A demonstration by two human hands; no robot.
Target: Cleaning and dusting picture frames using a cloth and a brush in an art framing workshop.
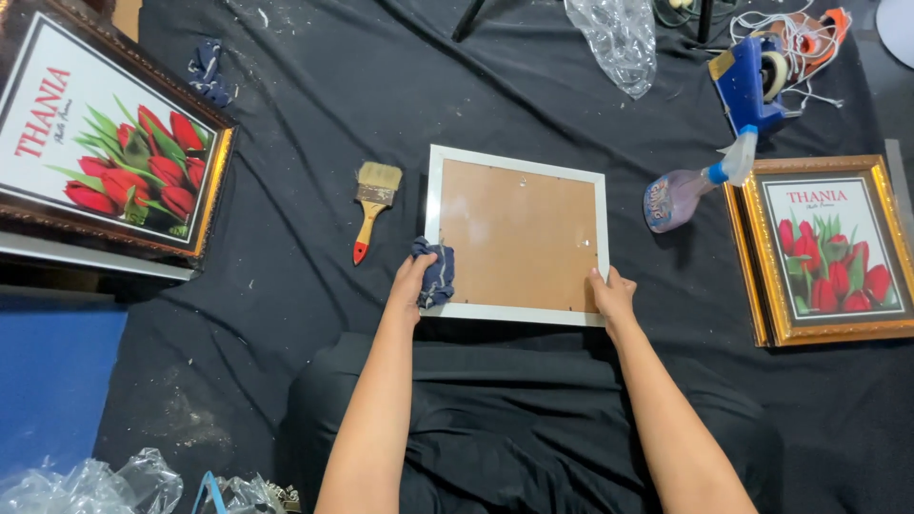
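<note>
A white picture frame (517, 164) lies face down on the black cloth, its brown backing board (519, 233) showing. My left hand (411, 282) rests at the frame's near left corner with a dark blue rag (438, 274) gripped in it, the rag against the frame's left edge. My right hand (611, 294) grips the frame's near right corner, thumb on the white border.
A paintbrush (372, 205) lies left of the frame. A spray bottle (693, 185) and a blue tape dispenser (749, 84) lie to the right. A gold-framed tulip print (828, 247) is at the right, a dark-framed one (105, 138) at the left. Crumpled plastic (619, 38) lies at the far edge.
</note>
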